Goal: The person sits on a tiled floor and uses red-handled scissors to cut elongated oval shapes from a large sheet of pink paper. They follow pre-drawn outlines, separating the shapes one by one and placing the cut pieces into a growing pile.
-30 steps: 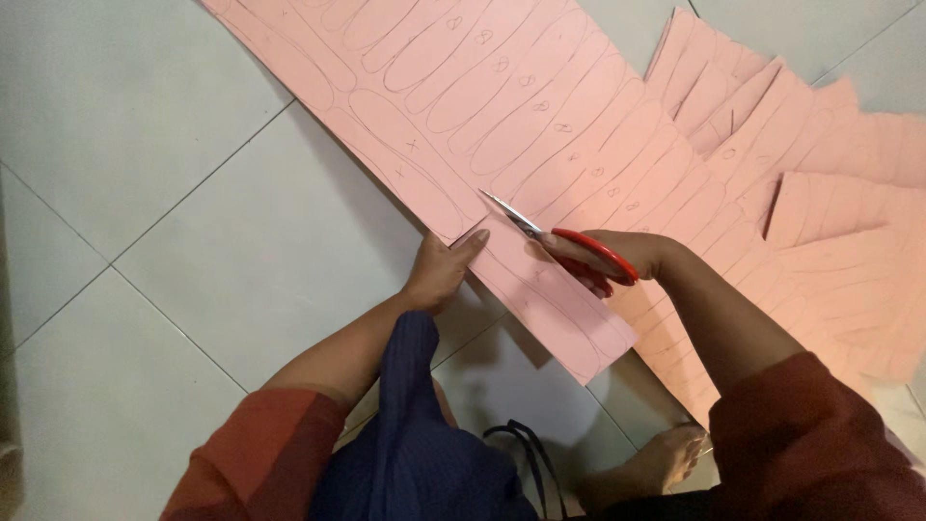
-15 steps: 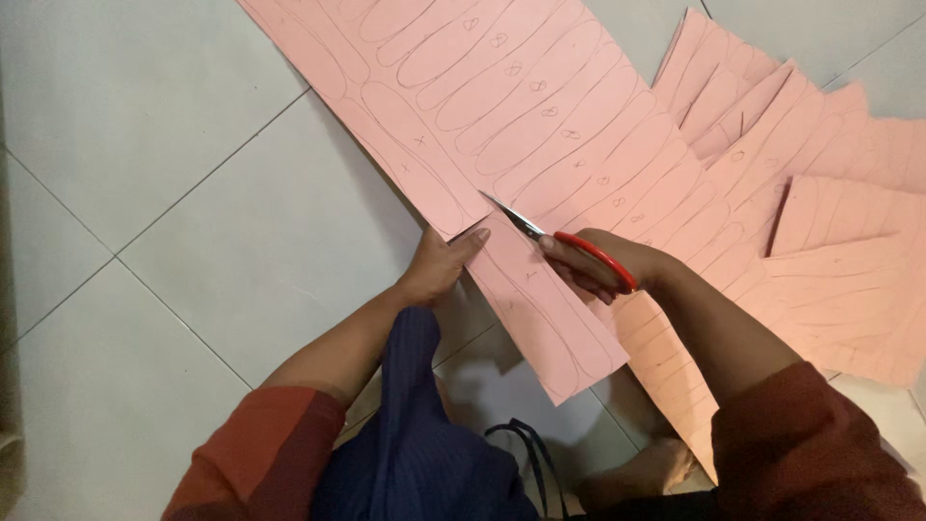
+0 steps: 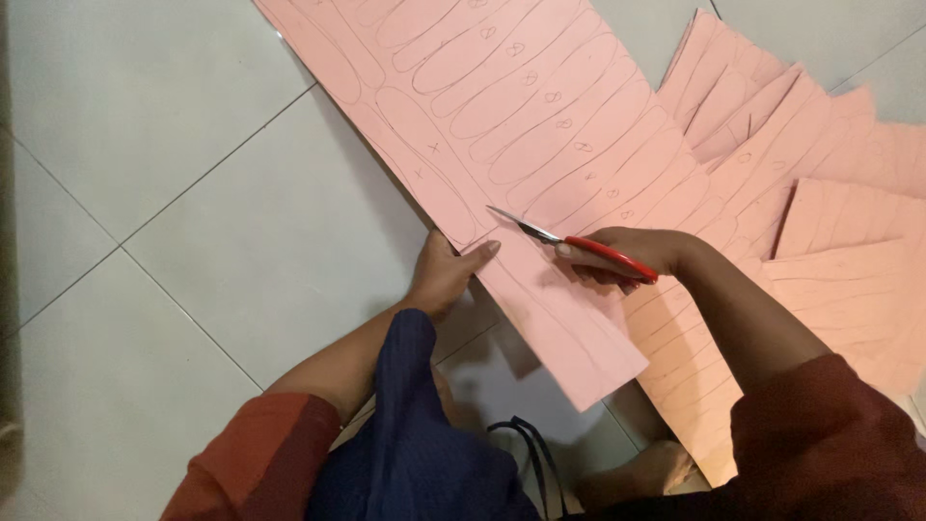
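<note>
Right hand (image 3: 641, 253) is clenched around the red-handled scissors (image 3: 569, 243), blades biting into the big pink sheet (image 3: 521, 106) on the tiled floor (image 3: 145, 106). Left hand (image 3: 446, 275) pinches the sheet's near edge, steadying it for the cut.

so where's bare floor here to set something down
Bare tile floor lies left of the big pink sheet and the left hand. A smaller patch sits top right. Right of the scissors, overlapping pink sheets crowd the floor.
</note>
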